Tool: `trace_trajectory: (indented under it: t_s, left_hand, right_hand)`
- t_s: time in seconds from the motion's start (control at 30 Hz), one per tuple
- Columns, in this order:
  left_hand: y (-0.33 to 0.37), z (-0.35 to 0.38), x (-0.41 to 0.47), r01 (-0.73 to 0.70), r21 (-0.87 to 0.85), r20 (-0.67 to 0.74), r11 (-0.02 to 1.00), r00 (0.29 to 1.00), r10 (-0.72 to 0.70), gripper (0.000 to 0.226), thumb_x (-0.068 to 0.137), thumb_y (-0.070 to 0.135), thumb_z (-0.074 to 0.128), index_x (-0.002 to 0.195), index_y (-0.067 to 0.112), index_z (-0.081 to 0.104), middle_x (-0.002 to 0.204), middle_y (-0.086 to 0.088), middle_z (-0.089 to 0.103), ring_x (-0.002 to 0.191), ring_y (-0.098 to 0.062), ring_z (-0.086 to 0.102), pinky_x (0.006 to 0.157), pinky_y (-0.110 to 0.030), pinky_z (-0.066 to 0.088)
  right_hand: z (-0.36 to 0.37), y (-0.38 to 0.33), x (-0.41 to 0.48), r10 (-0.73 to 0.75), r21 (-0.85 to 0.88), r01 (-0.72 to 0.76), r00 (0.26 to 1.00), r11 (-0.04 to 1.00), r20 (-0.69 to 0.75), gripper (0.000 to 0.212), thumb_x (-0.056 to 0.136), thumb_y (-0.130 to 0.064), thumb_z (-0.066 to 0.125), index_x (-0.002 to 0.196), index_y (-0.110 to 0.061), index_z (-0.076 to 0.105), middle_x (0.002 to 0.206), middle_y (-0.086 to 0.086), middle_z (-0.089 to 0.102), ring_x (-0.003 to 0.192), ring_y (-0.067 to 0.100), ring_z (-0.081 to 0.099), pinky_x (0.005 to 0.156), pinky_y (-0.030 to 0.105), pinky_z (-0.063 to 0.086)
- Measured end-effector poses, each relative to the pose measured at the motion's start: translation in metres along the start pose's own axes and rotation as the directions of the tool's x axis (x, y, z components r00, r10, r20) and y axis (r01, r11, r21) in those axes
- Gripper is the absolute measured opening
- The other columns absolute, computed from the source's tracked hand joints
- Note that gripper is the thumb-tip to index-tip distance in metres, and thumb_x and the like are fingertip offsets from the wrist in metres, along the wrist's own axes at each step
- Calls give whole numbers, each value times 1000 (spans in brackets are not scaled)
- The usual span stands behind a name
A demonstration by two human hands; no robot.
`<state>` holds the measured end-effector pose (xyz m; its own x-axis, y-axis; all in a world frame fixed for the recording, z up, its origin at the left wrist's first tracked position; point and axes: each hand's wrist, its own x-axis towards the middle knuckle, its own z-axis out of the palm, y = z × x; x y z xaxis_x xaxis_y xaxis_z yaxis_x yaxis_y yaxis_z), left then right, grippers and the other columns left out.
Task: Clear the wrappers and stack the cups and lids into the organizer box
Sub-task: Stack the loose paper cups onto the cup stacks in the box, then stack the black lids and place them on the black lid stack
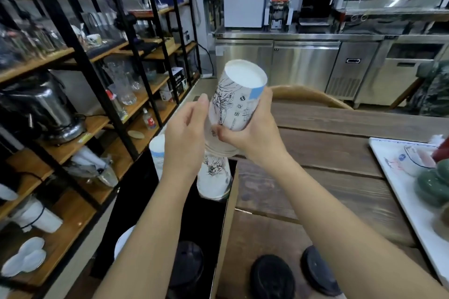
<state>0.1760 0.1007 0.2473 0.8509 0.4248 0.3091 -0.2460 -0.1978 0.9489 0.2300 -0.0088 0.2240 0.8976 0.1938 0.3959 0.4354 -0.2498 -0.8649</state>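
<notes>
A white paper cup (239, 94) with black line drawings is held upside down above the organizer box (226, 221), its base facing me. My right hand (252, 128) grips its side. My left hand (185, 138) touches the lower rim of the cup from the left, fingers curled around it. Under the held cup a stack of upturned printed cups (215, 177) stands inside the dark box. Another white cup stack (157, 153) stands further left in the box. Black lids (188, 264) lie stacked in the box's near end. Two black lids (271, 277) (318, 272) lie on the wooden table.
A wooden table (328, 160) stretches to the right, with a white tray (401, 201) holding a cup and green objects at its right edge. Black metal shelving (73, 56) with glassware stands to the left. Steel counters (303, 60) line the back wall.
</notes>
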Motion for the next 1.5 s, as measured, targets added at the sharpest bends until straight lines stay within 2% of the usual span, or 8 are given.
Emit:
trace_trajectory:
  t_s: [0.4,0.6,0.93,1.0,1.1,1.23,1.37,1.5]
  left_hand:
    - [-94,-33,-12,406,125,177,905,889,-423,47,86,63,35,86,20,53,90,-4,56,87,-17,53,89,-33,42]
    - [-102,-38,-18,384,144,240,912,881,-409,40,98,44,29,77,31,60,83,16,63,83,1,57,75,-16,42]
    - [-84,-41,-38,197,143,-43,970,980,-193,17,95,34,45,82,29,55,81,14,57,76,11,54,67,-7,42]
    - [-86,-32,-59,159,153,-42,975,987,-154,4,93,33,50,94,31,53,93,19,57,86,16,54,74,-4,42]
    - [-99,-8,-106,81,229,147,970,982,-117,34,86,42,49,117,30,48,112,18,51,109,-1,51,96,-20,42]
    - [-133,30,-167,68,489,454,870,831,-320,60,93,26,46,146,15,21,153,2,26,142,-11,21,117,-28,18]
    - [-165,43,-190,214,730,356,648,691,-629,73,94,25,46,149,14,0,159,-6,8,146,-23,11,117,-34,15]
    - [-179,44,-194,332,789,260,518,583,-770,73,94,25,48,149,11,2,157,-10,11,144,-31,13,112,-42,27]
  right_hand:
    - [54,54,-29,273,-257,-200,917,946,290,76,66,-33,78,124,-24,30,104,-13,53,106,21,59,81,32,45]
    - [54,67,-24,303,-245,-227,889,943,344,72,63,-31,81,116,-23,33,93,-27,45,103,15,56,88,33,46]
    - [39,81,-48,291,-175,-253,924,952,248,92,63,-52,76,138,-34,25,140,-11,44,134,12,37,113,48,28]
    - [26,87,-64,309,-249,-257,930,934,199,86,73,-51,70,142,-27,25,146,-5,41,136,14,35,115,48,25]
    - [9,100,-95,343,-325,-279,926,904,158,80,80,-50,64,144,-22,26,148,-4,38,137,14,34,116,47,21]
    - [-8,127,-150,442,-467,-345,890,814,114,60,86,-38,60,137,-14,39,139,4,48,131,21,43,109,44,32]
    - [-16,147,-202,614,-593,-481,789,646,29,36,89,-37,56,105,-5,55,100,7,54,101,27,55,81,34,43]
    - [-16,158,-229,744,-593,-582,667,556,42,45,88,-43,56,109,-4,55,106,10,51,101,27,52,75,29,37]
